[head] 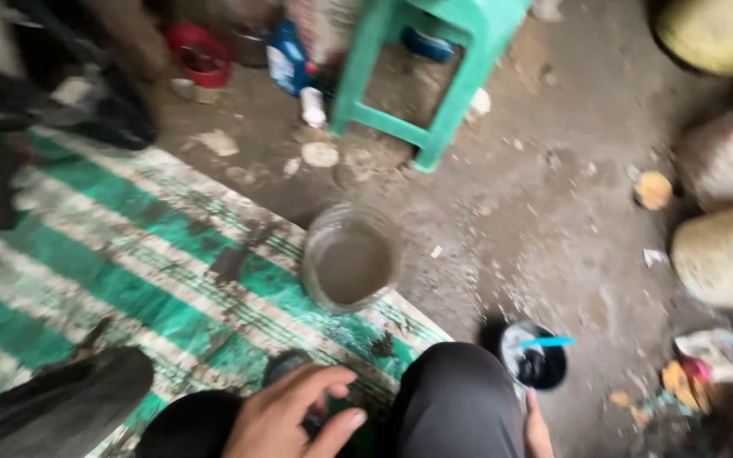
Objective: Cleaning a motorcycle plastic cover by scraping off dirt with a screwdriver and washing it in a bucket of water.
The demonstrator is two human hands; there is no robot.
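dark round object under left hand, fingers loosely curled; its axis unclear in blur

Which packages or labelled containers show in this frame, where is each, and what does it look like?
Blue bottle: top, left of the green stool; blue with a pale label.
Small white bottle: on the ground by the stool's leg; white, blurred.
Printed wrapper or carton: lower right, flat, pale with red and yellow; too blurred to tell more.

Dirt floor, striped mat, perhaps glass jar
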